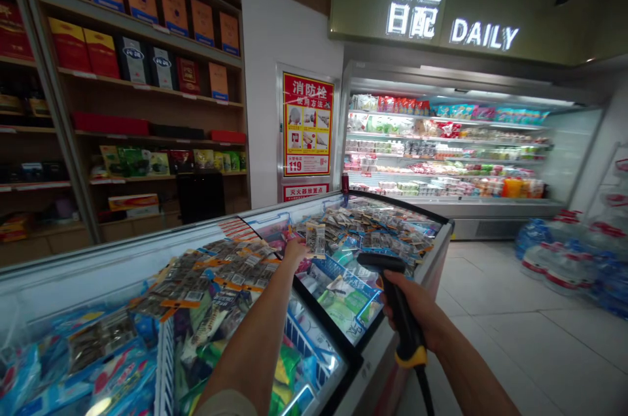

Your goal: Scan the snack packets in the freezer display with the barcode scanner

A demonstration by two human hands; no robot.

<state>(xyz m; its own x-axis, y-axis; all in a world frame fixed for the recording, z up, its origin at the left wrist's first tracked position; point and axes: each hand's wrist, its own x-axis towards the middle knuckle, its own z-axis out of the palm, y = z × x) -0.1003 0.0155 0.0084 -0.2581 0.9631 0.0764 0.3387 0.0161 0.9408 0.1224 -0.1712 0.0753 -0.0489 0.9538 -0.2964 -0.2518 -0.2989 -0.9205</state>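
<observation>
My left hand point(295, 250) reaches over the chest freezer's glass top, its fingers closed at the edge of a small flat snack packet point(315, 240) that stands nearly upright. In my right hand point(417, 311) is a black and yellow barcode scanner point(403, 314), gripped by its handle, with its head pointing left toward the packet and a cable hanging below. Many similar packets point(226, 265) with orange edges lie spread over the glass on the left. Another heap of packets point(377, 229) covers the glass at the far right end.
Beneath the glass are bagged frozen goods point(343, 298) in blue and white baskets. A black divider frame point(326, 314) crosses the freezer point(436, 259). Shelves of boxes point(174, 7) stand behind on the left. A lit refrigerated display point(441, 148) and bottled water packs point(564, 259) are at right.
</observation>
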